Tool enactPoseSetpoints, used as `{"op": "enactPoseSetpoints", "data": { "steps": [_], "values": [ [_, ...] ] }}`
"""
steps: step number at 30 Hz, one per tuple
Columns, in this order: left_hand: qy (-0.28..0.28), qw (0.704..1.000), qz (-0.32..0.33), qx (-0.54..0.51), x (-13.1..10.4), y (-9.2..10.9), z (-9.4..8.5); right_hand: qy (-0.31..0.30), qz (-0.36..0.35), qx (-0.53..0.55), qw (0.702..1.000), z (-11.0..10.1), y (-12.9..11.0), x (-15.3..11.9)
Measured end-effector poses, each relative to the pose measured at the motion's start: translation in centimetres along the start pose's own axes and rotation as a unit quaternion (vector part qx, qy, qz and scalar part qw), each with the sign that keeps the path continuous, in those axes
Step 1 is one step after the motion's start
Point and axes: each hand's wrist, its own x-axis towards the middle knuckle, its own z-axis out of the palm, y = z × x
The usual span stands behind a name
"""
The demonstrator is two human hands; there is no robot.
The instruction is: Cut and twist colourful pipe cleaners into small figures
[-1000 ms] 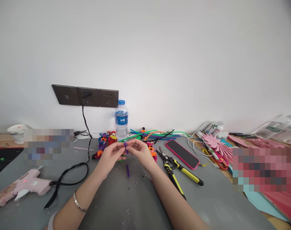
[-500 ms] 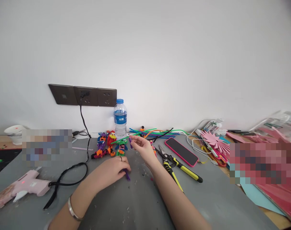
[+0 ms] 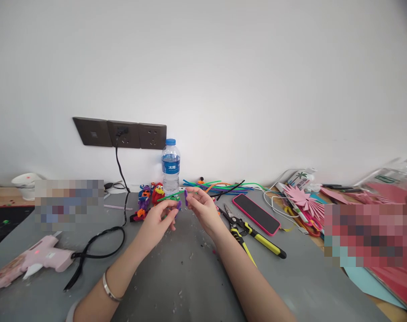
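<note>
Between the thumb and fingers of my left hand [image 3: 160,219] is a short purple pipe cleaner piece [image 3: 179,205]. My right hand [image 3: 203,211] pinches another short purple pipe cleaner piece [image 3: 186,197]. The two pieces are held close together above the table, with a small gap between them. A green pipe cleaner [image 3: 167,197] stretches behind my fingertips. Just left of my hands sit a purple and orange fuzzy figure [image 3: 143,200] and a red one [image 3: 158,193]. My left hand hides part of this group.
A water bottle [image 3: 171,165] stands against the wall near loose pipe cleaners [image 3: 220,188]. Yellow-handled pliers [image 3: 262,240] and a phone [image 3: 255,213] lie to the right. On the left rests a pink glue gun [image 3: 44,256] with a looped black cord [image 3: 86,255]. Pink folded paper [image 3: 300,199] lies farther right.
My left hand has risen from the tabletop with its purple piece and come close to my right hand. My right hand has stayed nearly in place. The view has shifted slightly.
</note>
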Motion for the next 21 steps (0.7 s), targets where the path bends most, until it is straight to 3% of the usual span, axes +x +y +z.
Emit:
{"op": "enactPoseSetpoints", "data": {
  "steps": [6,21],
  "values": [
    [0.024,0.981,-0.074,-0.175,-0.12,0.61,0.21,-0.081,0.002,-0.01,0.997,0.25,0.38,-0.3],
    [0.042,0.982,-0.078,-0.167,0.06,-0.02,0.13,-0.1,0.002,-0.031,0.994,0.45,0.54,-0.42]
  ]
}}
